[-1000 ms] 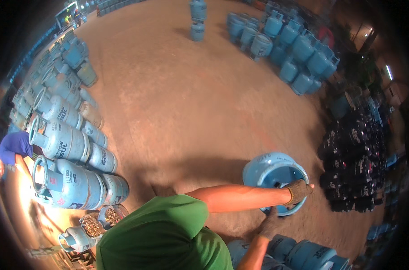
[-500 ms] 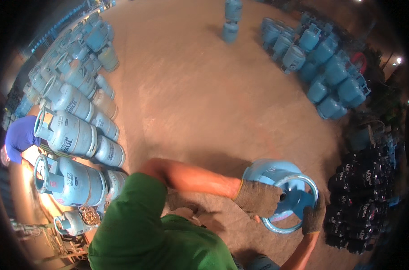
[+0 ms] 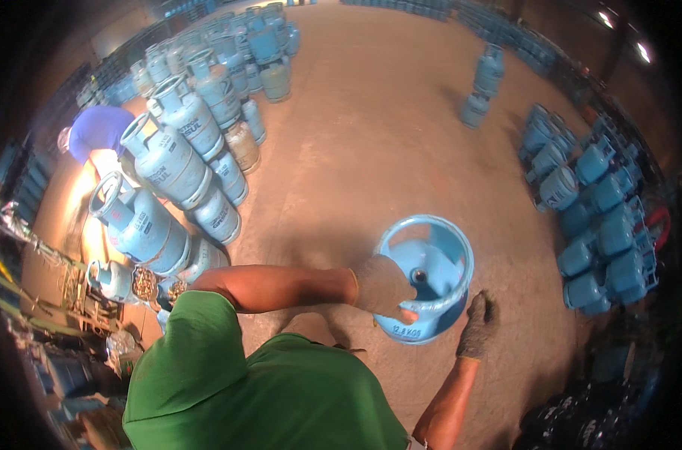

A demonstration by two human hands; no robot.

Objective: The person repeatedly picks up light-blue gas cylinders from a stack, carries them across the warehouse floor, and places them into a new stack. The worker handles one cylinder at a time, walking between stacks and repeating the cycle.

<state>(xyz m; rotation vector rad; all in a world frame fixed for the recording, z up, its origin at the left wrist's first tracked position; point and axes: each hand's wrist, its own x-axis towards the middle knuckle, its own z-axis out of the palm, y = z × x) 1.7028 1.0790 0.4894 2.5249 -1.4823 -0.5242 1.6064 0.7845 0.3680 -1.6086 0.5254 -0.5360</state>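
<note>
A blue gas cylinder [image 3: 423,330] stands right in front of me, its round collar and the valve inside it facing up. My left hand [image 3: 386,286], in a grey-brown work glove, is closed on the near left part of the collar; bare fingertips show at the rim. Just right of the cylinder, my right hand [image 3: 479,326], gloved alike, is off the collar and holds nothing. Its fingers are loosely bent and a little apart.
Stacked blue cylinders [image 3: 179,169] line the left side, where a person in a blue shirt [image 3: 101,131] bends over. A two-high stack [image 3: 485,86] stands ahead. More cylinders [image 3: 607,232] are at right, dark ones [image 3: 581,416] at lower right. A container of small brass-coloured parts [image 3: 144,283] is at left.
The cylinder has gone from tilted to more upright. My right hand has let go of its collar and moved off to the right side; my left hand stays on it. The view has shifted.
</note>
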